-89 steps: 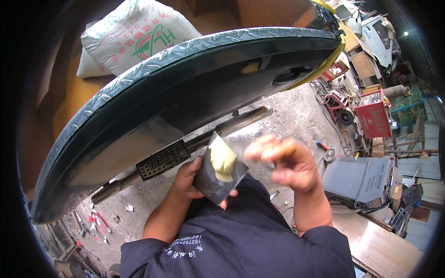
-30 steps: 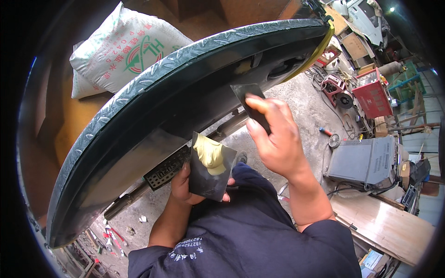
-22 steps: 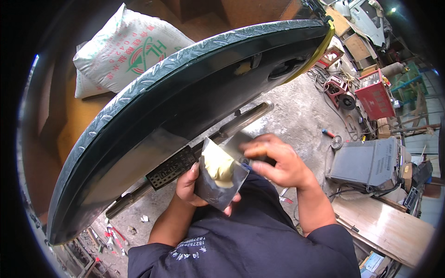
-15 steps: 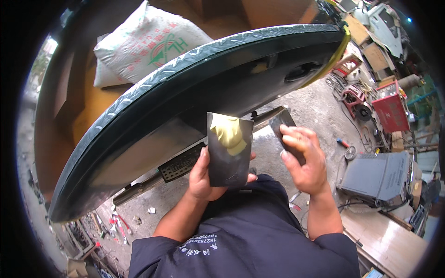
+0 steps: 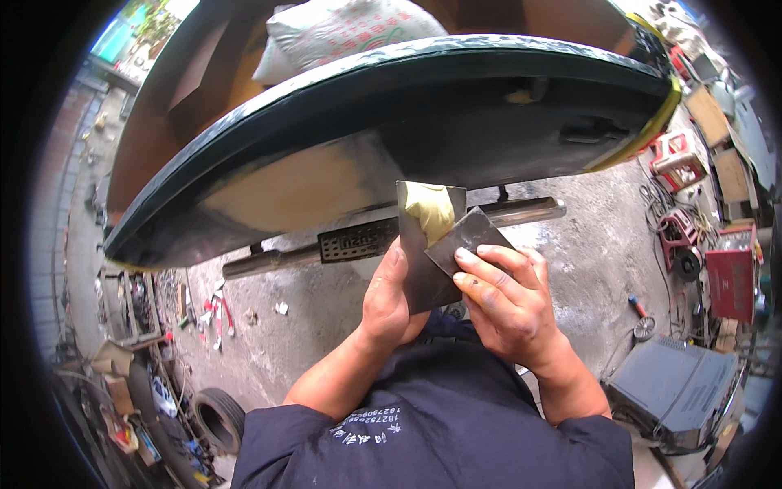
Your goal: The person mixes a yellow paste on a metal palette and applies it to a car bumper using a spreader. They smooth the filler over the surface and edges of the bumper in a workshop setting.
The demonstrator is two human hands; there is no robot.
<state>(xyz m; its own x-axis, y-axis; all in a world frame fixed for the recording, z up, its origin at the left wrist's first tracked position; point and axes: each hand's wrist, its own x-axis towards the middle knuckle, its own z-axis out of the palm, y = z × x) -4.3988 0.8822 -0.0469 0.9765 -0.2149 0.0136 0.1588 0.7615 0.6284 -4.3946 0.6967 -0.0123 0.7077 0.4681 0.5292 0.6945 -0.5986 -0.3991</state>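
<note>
My left hand [image 5: 384,297] grips a dark flat mixing plate [image 5: 417,273] from below, thumb along its left edge. On the plate's far end lies a lump of pale yellow putty [image 5: 430,210]. A dark, flat rectangular spreader [image 5: 471,231] is pinched in my right hand [image 5: 513,303], its left corner resting at the putty's lower edge. Beyond both hands stands a dark vehicle panel [image 5: 464,114] with a curved upper rim. It bears a large beige sanded patch [image 5: 285,183] on its left half. The fingers of my left hand beneath the plate are mostly hidden.
Below the panel runs a metal bar [image 5: 521,212] with a black perforated step [image 5: 358,240]. A white sack [image 5: 350,33] lies behind the rim. To the right are a red box [image 5: 731,281], cables and a grey metal case [image 5: 669,383]. A tyre [image 5: 218,420] lies lower left.
My right hand has moved left and brought the spreader from beside the plate onto the putty. The view has shifted, so the panel sits more level and farther right.
</note>
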